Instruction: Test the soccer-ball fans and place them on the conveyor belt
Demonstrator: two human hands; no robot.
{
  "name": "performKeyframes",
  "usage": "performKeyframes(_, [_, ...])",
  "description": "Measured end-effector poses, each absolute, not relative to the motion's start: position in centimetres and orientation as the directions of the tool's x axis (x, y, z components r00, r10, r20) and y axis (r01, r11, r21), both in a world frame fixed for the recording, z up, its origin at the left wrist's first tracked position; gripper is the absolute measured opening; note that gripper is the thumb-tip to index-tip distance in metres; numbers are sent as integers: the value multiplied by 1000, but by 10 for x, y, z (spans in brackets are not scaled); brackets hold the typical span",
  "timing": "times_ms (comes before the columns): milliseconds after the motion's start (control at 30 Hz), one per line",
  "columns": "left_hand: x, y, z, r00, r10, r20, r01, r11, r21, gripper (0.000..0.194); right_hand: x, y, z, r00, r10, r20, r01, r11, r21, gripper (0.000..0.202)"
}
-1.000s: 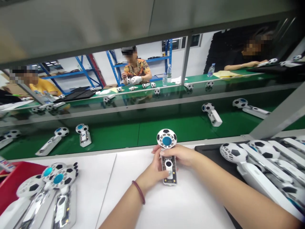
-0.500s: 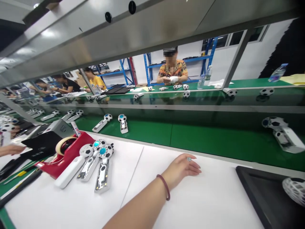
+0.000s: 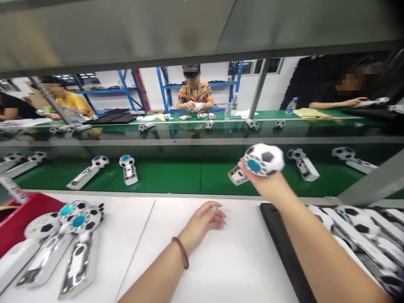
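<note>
My right hand reaches over the green belt, its fingers round a handheld device with a soccer-ball head; the transparent handle shows to the left of the fingers. My left hand rests on the white table surface, a ring on one finger and a dark red band at the wrist. Its fingers are loosely curved and apart, with nothing in them. Several similar soccer-ball devices lie on the white surface at the left.
A black tray holding several devices stands at the right. More devices lie along the belt. At the far left is a red tape dispenser. People sit across the line, below a metal shelf.
The view has turned to the right. My right hand has come into view holding a soccer-ball device over the belt. My left hand keeps its pose on the white surface.
</note>
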State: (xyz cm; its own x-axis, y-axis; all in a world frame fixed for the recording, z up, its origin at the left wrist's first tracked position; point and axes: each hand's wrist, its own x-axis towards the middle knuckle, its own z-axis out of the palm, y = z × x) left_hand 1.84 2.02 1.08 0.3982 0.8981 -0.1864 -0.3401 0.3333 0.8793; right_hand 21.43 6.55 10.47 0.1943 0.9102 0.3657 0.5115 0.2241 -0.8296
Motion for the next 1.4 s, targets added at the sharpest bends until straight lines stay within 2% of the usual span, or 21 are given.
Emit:
performKeyframes(67, [18,20,12,405,892,-202,-316,344,884,32,213,76,88,232,947,222,537,66,-841,43])
performKeyframes(133, [18,20,12,406,889,-210,-298,346,890,32,216,87,73,265,949,173,566,-7,-825,50])
performKeyframes(267, [19,19,10,398,890,-220,-273,344,899,32,232,99,57,292,935,201,619,-25,-785,50])
performKeyframes(400, [19,19,10,393,892,-221,-240,332,912,31,239,101,55,364,891,273,552,30,-833,66])
performKeyframes(567, [18,21,5,410,889,-203,-230,316,920,29,216,95,53,245,918,311,499,156,-853,48])
performKeyframes(667, [17,22,0,424,886,-187,-238,308,921,30,195,88,44,108,952,288,510,196,-837,40])
performKeyframes(767, [17,22,-2,438,882,-173,-244,301,922,31,181,79,29,-94,985,143,511,171,-842,40])
performKeyframes(833, [18,21,1,436,882,-179,-248,308,918,31,180,77,21,-163,986,20,471,95,-877,39])
performKeyframes(933, [19,18,7,424,887,-185,-256,313,915,34,188,80,16,-145,986,-80,403,-15,-915,35])
performKeyframes(1067, [19,17,9,427,888,-170,-247,296,923,37,198,87,17,-130,983,-131,355,-77,-932,34])
performKeyframes(1400, [18,22,-3,444,884,-148,-224,269,937,39,193,84,21,-112,986,-123,284,-87,-955,30])
